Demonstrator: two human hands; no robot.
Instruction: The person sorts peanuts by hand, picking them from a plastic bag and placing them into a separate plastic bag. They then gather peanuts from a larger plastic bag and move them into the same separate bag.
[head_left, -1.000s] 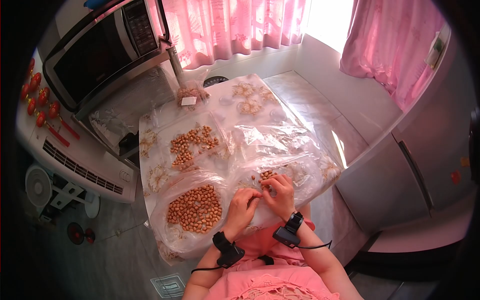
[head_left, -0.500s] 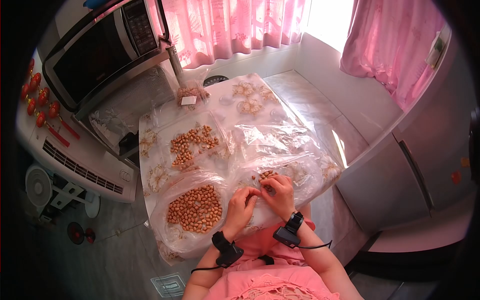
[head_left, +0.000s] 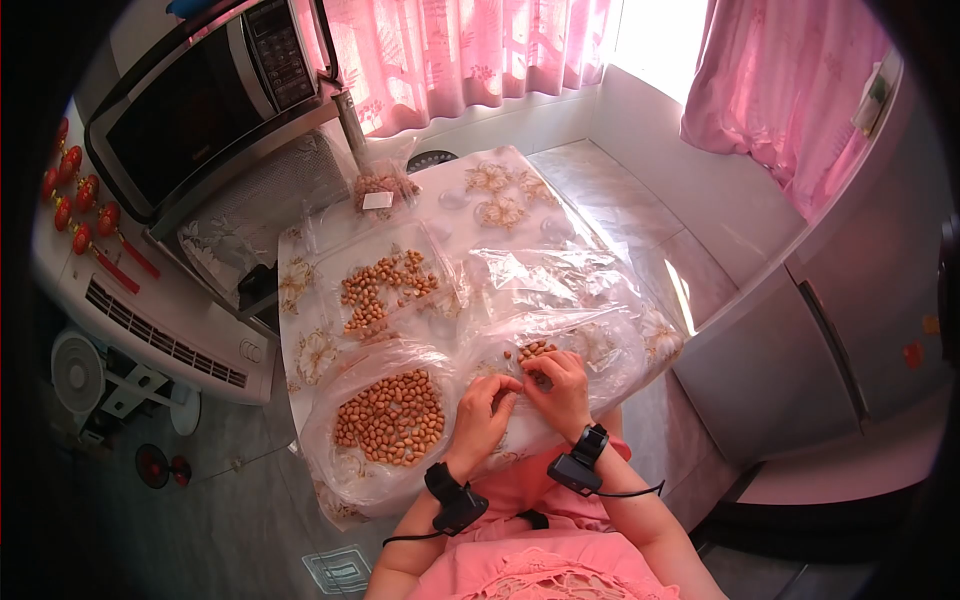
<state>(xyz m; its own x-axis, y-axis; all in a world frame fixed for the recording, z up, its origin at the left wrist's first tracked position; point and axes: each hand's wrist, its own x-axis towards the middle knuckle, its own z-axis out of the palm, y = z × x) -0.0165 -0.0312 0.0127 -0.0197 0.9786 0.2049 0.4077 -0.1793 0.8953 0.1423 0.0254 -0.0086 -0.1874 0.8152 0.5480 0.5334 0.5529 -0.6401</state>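
Note:
My left hand (head_left: 487, 414) and my right hand (head_left: 559, 389) meet at the fingertips over the table's near edge. Both are closed in a pinch, and whatever lies between the fingers is too small to make out. Just beyond my right fingers, a small pile of peanuts (head_left: 534, 349) rests on a clear plastic bag (head_left: 615, 345). To the left of my left hand, many reddish-brown peanuts (head_left: 390, 418) fill an open plastic bag (head_left: 325, 440). Further back, more peanuts (head_left: 385, 285) lie spread in a clear tray (head_left: 428, 240).
The table (head_left: 580, 225) has a flowered cover. At its back left stands a tied bag of peanuts (head_left: 383, 188) with a white label. A microwave (head_left: 190, 120) on a rack borders the left side; a grey fridge (head_left: 800, 340) is on the right. Pink curtains (head_left: 470, 50) hang behind.
My fingers have shifted very slightly where they meet. Otherwise nothing has visibly moved.

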